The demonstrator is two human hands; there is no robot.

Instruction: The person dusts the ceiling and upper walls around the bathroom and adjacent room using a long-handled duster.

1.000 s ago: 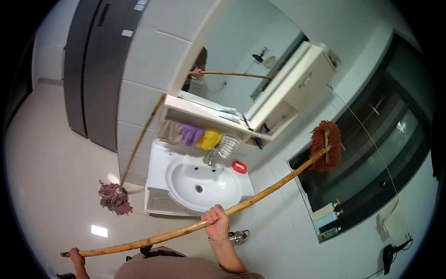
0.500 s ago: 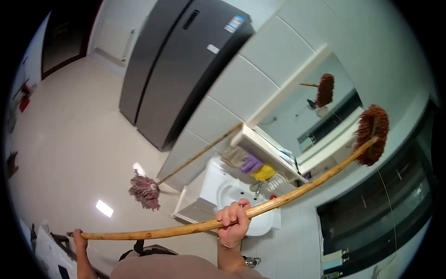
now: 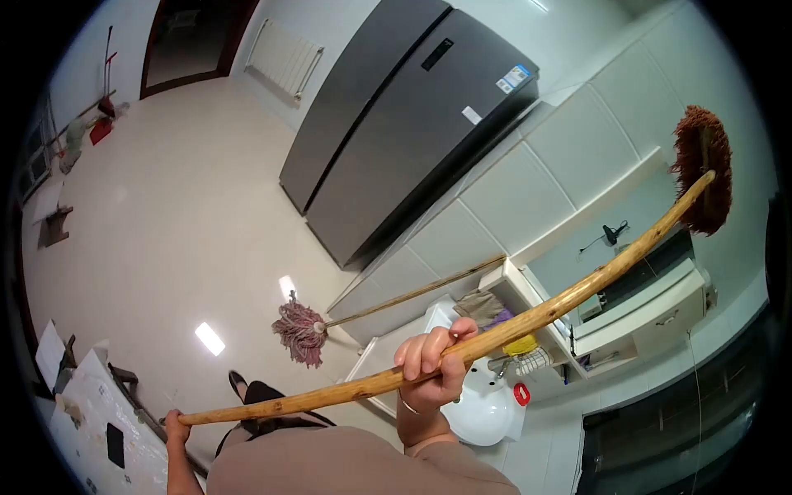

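Both my hands hold a dust mop (image 3: pixel 536 318) by its long, slightly bent wooden handle. Its reddish-brown fringed head (image 3: pixel 702 169) is raised at the upper right, in front of the wall beside the mirror. My left hand (image 3: pixel 175 429) is closed around the handle's end at the lower left. Further along, about mid-handle, my right hand (image 3: pixel 433 371) wraps it with the fingers on top. A second mop (image 3: pixel 299 330), with a pinkish string head on the floor, leans its thin handle against the tiled wall near the washbasin.
Behind the raised handle is a white washbasin (image 3: pixel 478 417), with cloths and a mirror cabinet (image 3: pixel 643 318) above. A grey refrigerator (image 3: pixel 396 124) stands along the wall. At lower left is a covered table (image 3: pixel 87 421) bearing a dark phone-like object. A red dustpan (image 3: pixel 101 129) rests at the far left.
My view has turned, so the refrigerator and basin appear further right. The held mop's head sits higher and further right in view, and its mirror reflection is gone. Both hands keep their hold.
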